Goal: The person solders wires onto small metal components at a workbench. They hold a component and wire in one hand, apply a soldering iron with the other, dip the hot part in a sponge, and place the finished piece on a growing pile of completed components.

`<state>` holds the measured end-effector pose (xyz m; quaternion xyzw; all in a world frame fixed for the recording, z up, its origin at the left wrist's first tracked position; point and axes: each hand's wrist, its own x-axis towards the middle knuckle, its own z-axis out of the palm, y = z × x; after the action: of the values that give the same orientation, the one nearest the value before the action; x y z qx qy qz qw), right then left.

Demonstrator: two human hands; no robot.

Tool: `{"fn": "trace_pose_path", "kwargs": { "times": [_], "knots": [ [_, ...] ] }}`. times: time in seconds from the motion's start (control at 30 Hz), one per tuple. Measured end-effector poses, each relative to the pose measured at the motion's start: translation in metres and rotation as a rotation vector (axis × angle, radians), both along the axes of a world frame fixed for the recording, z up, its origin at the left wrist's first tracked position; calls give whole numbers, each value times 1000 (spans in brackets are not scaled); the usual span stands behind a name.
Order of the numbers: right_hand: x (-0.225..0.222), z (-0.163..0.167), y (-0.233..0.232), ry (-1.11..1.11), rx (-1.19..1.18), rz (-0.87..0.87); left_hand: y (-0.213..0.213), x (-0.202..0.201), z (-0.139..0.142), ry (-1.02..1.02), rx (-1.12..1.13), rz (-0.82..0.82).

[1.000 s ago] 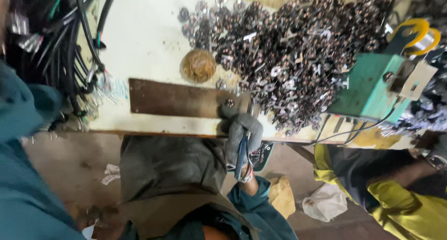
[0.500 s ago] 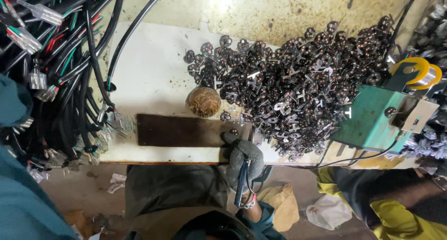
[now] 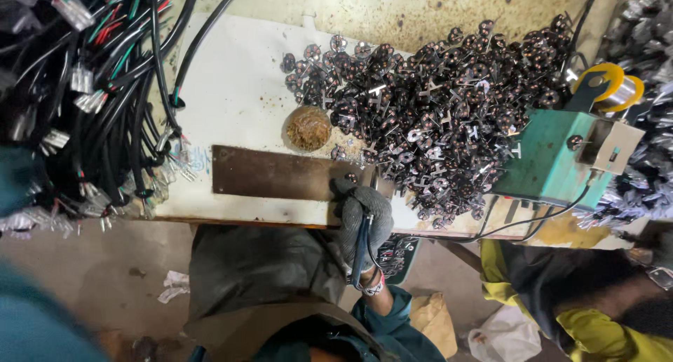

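My right hand [image 3: 366, 220], in a grey knitted glove, grips a thin tool with a dark blue handle [image 3: 360, 246]. Its tip points at the right end of a flat brown metal plate [image 3: 277, 172] that lies along the front of the white bench [image 3: 231, 88]. A small dark metal part [image 3: 350, 178] sits just by the glove's fingertips. Behind it spreads a big heap of small dark round parts with metal tabs [image 3: 442, 102]. My left hand is out of sight; only a blurred teal sleeve [image 3: 35, 320] shows at the lower left.
A round tin of brown paste [image 3: 307, 128] stands behind the plate. Bundles of black cables with connectors [image 3: 91, 88] hang over the bench's left side. A green box with a yellow solder spool [image 3: 561, 158] sits at the right. Another person's yellow sleeve [image 3: 589, 327] is at lower right.
The view has shifted, showing more of the cables at the left and the wall behind. My right hand stays at the plate's right end with the tool in it.
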<state>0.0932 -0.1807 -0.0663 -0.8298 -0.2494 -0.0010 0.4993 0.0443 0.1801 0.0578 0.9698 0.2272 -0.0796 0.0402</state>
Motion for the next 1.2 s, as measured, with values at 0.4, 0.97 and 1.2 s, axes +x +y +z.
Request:
{"fn": "trace_pose_path", "kwargs": {
  "times": [0.4,0.97,1.2],
  "knots": [
    [1,-14,-5,-118,-65,-54,-8,-7,-16,15,0,11],
    [-2,-7,4,-34,94,-1,-36,-17,-53,68,362,106],
    [2,15,17,37,109,25,-33,-66,-79,-536,5,216]
  ]
}}
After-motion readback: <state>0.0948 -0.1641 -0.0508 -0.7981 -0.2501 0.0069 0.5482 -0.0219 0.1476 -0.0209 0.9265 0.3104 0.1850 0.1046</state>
